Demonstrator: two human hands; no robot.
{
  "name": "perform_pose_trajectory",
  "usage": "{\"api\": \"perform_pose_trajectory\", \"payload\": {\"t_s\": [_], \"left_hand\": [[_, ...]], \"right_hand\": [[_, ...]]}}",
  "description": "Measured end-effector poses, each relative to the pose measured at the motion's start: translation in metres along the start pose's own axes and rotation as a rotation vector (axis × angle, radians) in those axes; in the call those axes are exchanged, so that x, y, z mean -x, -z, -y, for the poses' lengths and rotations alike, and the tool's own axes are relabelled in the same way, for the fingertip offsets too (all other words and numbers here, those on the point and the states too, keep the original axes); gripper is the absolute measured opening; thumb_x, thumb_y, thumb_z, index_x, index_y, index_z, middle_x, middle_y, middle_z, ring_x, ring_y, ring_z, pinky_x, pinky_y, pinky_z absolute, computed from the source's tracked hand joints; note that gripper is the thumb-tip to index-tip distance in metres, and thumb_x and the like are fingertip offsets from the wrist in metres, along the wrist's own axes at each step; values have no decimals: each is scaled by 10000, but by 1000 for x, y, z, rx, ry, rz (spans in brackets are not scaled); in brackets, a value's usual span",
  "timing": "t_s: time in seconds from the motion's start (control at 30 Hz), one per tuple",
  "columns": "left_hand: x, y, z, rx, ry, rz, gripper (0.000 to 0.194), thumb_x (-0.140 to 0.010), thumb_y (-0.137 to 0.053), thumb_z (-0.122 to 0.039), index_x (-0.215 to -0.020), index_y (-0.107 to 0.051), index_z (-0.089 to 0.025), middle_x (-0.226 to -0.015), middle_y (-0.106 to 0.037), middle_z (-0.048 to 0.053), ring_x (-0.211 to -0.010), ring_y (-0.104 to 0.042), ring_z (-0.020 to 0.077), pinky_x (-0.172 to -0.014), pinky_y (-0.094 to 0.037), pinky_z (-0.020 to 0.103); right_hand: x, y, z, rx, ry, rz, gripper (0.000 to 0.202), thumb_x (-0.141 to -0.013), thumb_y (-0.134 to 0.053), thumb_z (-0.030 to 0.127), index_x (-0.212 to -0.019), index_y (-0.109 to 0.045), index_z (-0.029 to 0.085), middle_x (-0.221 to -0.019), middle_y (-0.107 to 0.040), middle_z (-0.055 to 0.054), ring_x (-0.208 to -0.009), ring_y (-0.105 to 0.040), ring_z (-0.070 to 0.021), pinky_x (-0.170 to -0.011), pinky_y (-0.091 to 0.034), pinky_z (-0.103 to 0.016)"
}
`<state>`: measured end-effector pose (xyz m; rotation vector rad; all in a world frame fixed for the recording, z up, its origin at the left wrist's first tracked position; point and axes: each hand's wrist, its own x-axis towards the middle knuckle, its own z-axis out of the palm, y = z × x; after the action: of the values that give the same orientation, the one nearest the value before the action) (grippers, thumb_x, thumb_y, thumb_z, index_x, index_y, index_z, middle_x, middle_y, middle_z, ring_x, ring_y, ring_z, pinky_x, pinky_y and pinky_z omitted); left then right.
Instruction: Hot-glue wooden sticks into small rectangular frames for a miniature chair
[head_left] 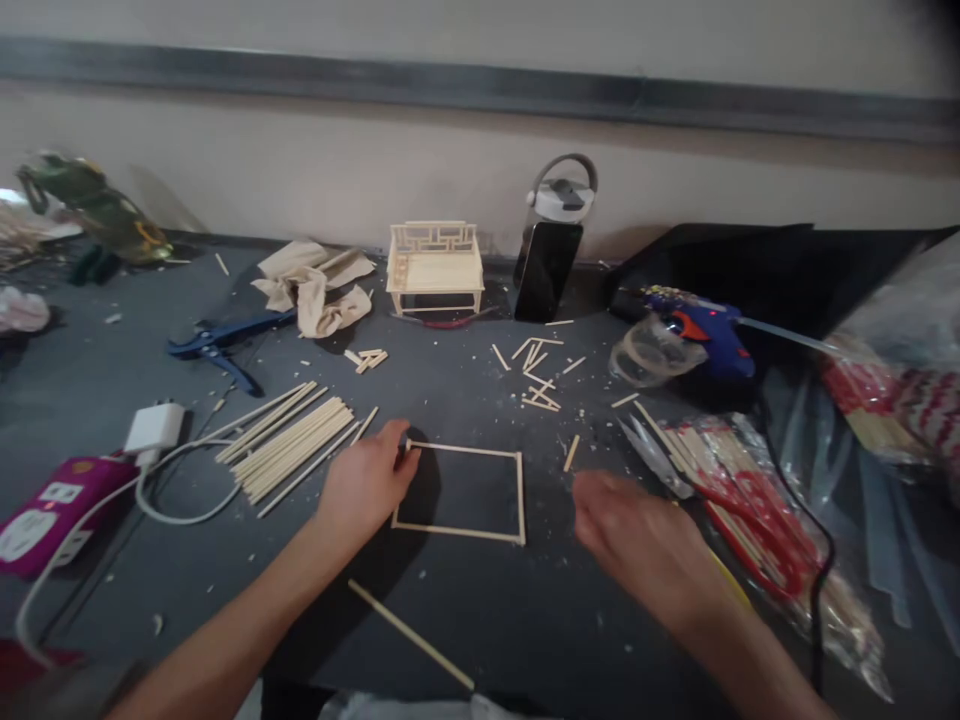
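A rectangular frame of thin wooden sticks lies flat on the dark table. My left hand pinches its far left corner between thumb and forefinger, covering part of the left side. To the right of the frame and apart from it, my right hand is closed with its fingers curled under; whatever they hold is hidden. Just beyond that hand lies a short stick piece. One long loose stick rests nearer to me, below the frame.
Bundled sticks and blue pliers lie left. A miniature wooden bench and a phone leaning on a bottle stand at the back. Right are a blue glue gun, its black cord, red scissors and plastic packets.
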<state>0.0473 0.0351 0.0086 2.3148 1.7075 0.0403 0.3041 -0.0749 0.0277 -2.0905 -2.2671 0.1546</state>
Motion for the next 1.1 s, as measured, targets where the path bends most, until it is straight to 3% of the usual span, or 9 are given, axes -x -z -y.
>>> {"api": "perform_pose_trajectory", "payload": {"t_s": [0.1, 0.2, 0.27, 0.33, 0.5, 0.63, 0.73, 0.9, 1.1], "left_hand": [[-2, -1, -4, 28, 9, -43, 318, -885, -517, -294, -1172, -568, -166, -786, -726, 58, -754, -688, 237, -617, -432, 285], [-2, -3, -5, 80, 2, -92, 320, -880, -531, -305, -1163, -571, -161, -796, -726, 64, -776, -689, 234, -641, -451, 284], [0, -3, -2, 130, -7, -121, 308, -878, -537, -317, -1143, -579, -164, -781, -723, 51, -762, -688, 213, -637, -460, 267], [8, -1, 4, 182, -27, -147, 289, -879, -537, -320, -1123, -587, -175, -762, -718, 32, -735, -686, 191, -629, -467, 251], [51, -3, 21, 266, -116, -185, 213, -878, -533, -278, -1043, -626, -181, -829, -722, 31, -749, -680, 177, -668, -497, 262], [85, -14, 24, 285, -211, -185, 140, -874, -533, -212, -918, -665, -199, -827, -696, 23, -754, -654, 162, -681, -497, 261], [95, -24, 18, 281, -278, -185, 186, -895, -511, -201, -965, -683, -212, -863, -674, 36, -804, -634, 163, -719, -495, 269], [95, -31, 11, 246, -353, -173, 240, -921, -472, -222, -1038, -680, -207, -871, -642, 63, -812, -601, 192, -748, -482, 323], [92, -30, 7, 266, -375, -161, 209, -915, -437, -183, -954, -642, -176, -893, -628, 67, -799, -611, 193, -727, -494, 326]], "right_hand": [[14, 2, 21, -199, 94, -49, 201, -839, -434, 79, -889, -586, 202, -831, -634, -23, -787, -618, -176, -658, -430, -277], [20, -8, 59, -399, 307, -27, 206, -890, -442, 98, -983, -585, 214, -897, -645, -8, -861, -607, -150, -734, -456, -256], [16, -19, 86, -341, 447, 29, 175, -915, -455, 137, -1007, -587, 204, -903, -639, -19, -876, -591, -163, -719, -465, -261], [8, -28, 107, -250, 476, 46, 161, -924, -463, 154, -1015, -592, 185, -929, -636, -41, -902, -580, -178, -682, -466, -261], [-7, -37, 123, -169, 467, 35, 141, -918, -472, 141, -889, -608, 163, -904, -626, -68, -869, -577, -195, -631, -448, -269], [2, -35, 118, -146, 438, 33, 96, -881, -504, 141, -855, -595, 158, -852, -617, -67, -827, -578, -196, -593, -426, -268], [18, -33, 105, -166, 414, 37, 69, -831, -536, 142, -793, -585, 171, -801, -613, -42, -763, -580, -173, -568, -402, -250], [39, -28, 53, -239, 239, -29, 111, -823, -514, 115, -760, -563, 192, -748, -601, 5, -698, -579, -126, -618, -408, -224], [30, -27, -1, -286, -25, -184, 162, -904, -447, 166, -972, -594, 167, -914, -643, -56, -790, -622, -157, -742, -462, -275]]}}
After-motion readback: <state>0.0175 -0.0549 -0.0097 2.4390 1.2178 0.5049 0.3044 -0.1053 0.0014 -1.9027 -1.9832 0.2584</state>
